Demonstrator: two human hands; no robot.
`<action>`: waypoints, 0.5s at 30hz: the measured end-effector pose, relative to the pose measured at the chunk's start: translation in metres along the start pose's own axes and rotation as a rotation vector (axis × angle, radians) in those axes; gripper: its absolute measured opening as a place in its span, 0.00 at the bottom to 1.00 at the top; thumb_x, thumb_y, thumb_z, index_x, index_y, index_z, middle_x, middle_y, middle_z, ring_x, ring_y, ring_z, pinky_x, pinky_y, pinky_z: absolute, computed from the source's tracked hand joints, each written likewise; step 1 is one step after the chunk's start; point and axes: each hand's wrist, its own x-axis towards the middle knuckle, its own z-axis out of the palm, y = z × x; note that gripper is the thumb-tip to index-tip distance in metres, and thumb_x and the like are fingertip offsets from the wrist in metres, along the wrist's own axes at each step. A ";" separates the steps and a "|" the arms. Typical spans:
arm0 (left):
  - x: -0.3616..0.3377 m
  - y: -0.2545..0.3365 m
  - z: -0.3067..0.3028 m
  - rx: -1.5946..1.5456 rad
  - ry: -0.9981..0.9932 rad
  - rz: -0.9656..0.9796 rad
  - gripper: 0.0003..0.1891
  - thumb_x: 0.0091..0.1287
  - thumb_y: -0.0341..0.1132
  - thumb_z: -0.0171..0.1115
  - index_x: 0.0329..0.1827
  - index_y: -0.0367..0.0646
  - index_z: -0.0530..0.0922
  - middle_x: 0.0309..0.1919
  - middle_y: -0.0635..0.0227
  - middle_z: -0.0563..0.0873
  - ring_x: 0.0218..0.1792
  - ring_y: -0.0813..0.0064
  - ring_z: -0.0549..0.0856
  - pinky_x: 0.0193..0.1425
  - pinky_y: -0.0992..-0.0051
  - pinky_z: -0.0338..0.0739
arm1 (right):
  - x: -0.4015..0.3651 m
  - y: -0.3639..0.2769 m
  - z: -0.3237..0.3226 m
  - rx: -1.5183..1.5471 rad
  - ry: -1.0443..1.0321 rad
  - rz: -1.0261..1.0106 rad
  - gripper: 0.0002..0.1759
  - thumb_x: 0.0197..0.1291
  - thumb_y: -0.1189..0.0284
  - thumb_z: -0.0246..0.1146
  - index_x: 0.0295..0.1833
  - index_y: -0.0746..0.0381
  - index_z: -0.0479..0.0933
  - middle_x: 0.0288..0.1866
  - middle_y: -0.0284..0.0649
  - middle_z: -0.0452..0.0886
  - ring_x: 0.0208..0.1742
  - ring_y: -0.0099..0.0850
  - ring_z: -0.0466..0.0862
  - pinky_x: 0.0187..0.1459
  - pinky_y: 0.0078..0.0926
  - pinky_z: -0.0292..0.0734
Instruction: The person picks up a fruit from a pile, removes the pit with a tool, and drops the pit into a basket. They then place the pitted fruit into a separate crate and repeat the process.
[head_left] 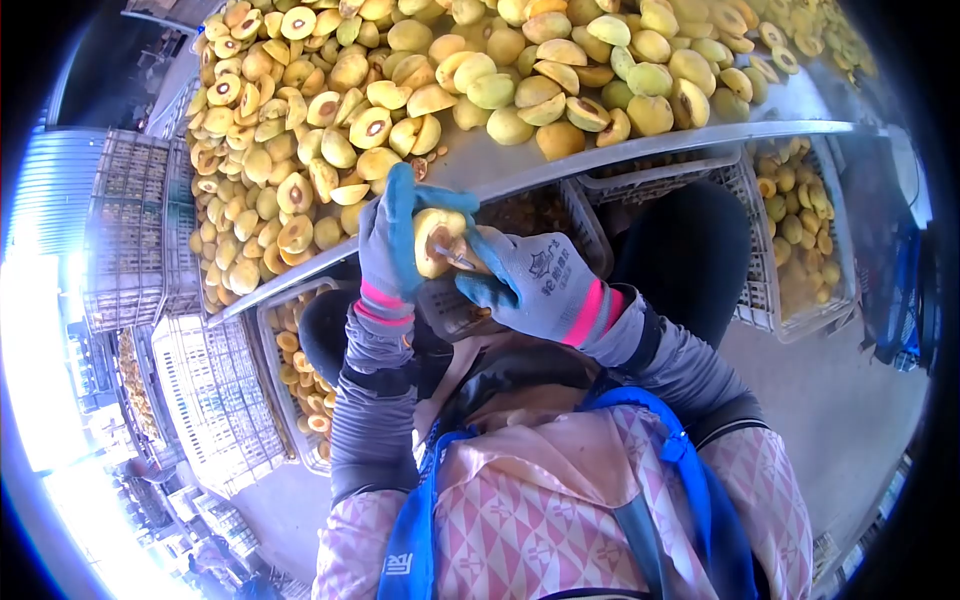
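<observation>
My left hand (390,240), in a grey and teal glove with a pink cuff stripe, holds a halved yellow fruit (432,243) with its brown centre facing right. Gloved the same way, my right hand (530,275) is closed at the fruit's right side. A small metallic tool seems to stick out from its fingers into the brown centre; most of it is hidden by the glove. Both hands are just off the near edge of a metal table (480,165), where many yellow fruit halves (370,128) are heaped.
Below the table edge stand crates of fruit, one at the right (790,245) and one at the left (300,370). A white crate (215,400) and stacked crates (135,230) are further left. My knees are under the table edge.
</observation>
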 end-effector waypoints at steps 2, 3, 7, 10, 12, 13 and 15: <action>-0.003 -0.012 0.007 -0.231 -0.050 -0.020 0.34 0.64 0.53 0.64 0.60 0.33 0.67 0.35 0.64 0.89 0.37 0.63 0.88 0.44 0.69 0.81 | -0.002 0.001 0.000 0.004 -0.071 0.003 0.24 0.57 0.65 0.68 0.55 0.65 0.71 0.35 0.47 0.81 0.28 0.47 0.82 0.29 0.41 0.76; -0.003 -0.013 0.008 -0.463 -0.099 -0.037 0.31 0.67 0.51 0.62 0.59 0.32 0.69 0.36 0.62 0.89 0.38 0.65 0.88 0.45 0.69 0.82 | -0.004 0.004 0.003 0.021 -0.054 0.012 0.23 0.58 0.65 0.68 0.54 0.65 0.72 0.33 0.48 0.80 0.28 0.48 0.81 0.29 0.42 0.75; -0.002 -0.001 0.008 -0.988 -0.079 -0.618 0.26 0.72 0.49 0.55 0.58 0.32 0.76 0.39 0.58 0.86 0.40 0.70 0.86 0.50 0.72 0.81 | -0.007 0.005 0.012 0.160 0.010 0.200 0.17 0.60 0.65 0.66 0.48 0.65 0.72 0.28 0.51 0.77 0.28 0.52 0.80 0.27 0.44 0.71; -0.008 0.023 0.024 -0.741 0.244 -0.615 0.32 0.77 0.55 0.40 0.56 0.31 0.77 0.44 0.57 0.85 0.44 0.72 0.84 0.54 0.74 0.78 | -0.002 0.004 0.010 0.208 0.006 0.263 0.15 0.62 0.66 0.64 0.45 0.65 0.72 0.26 0.52 0.76 0.28 0.54 0.79 0.27 0.45 0.69; -0.020 0.024 0.035 -0.765 0.332 -0.485 0.29 0.76 0.52 0.46 0.57 0.29 0.75 0.47 0.57 0.85 0.44 0.73 0.84 0.53 0.74 0.78 | -0.005 0.003 0.015 0.166 -0.029 0.245 0.15 0.62 0.64 0.64 0.45 0.64 0.72 0.26 0.51 0.77 0.28 0.52 0.80 0.29 0.46 0.72; -0.024 0.022 0.036 -0.785 0.343 -0.533 0.29 0.75 0.52 0.49 0.57 0.28 0.74 0.47 0.56 0.85 0.44 0.72 0.84 0.52 0.73 0.79 | -0.006 0.003 0.016 0.120 -0.055 0.224 0.16 0.61 0.62 0.63 0.44 0.63 0.72 0.27 0.49 0.79 0.29 0.50 0.81 0.31 0.46 0.75; -0.024 0.022 0.039 -0.811 0.348 -0.578 0.29 0.74 0.52 0.52 0.57 0.27 0.74 0.47 0.55 0.85 0.44 0.71 0.85 0.52 0.73 0.79 | -0.005 0.004 0.013 0.126 -0.050 0.180 0.15 0.61 0.62 0.63 0.43 0.63 0.72 0.27 0.50 0.79 0.28 0.50 0.81 0.30 0.45 0.75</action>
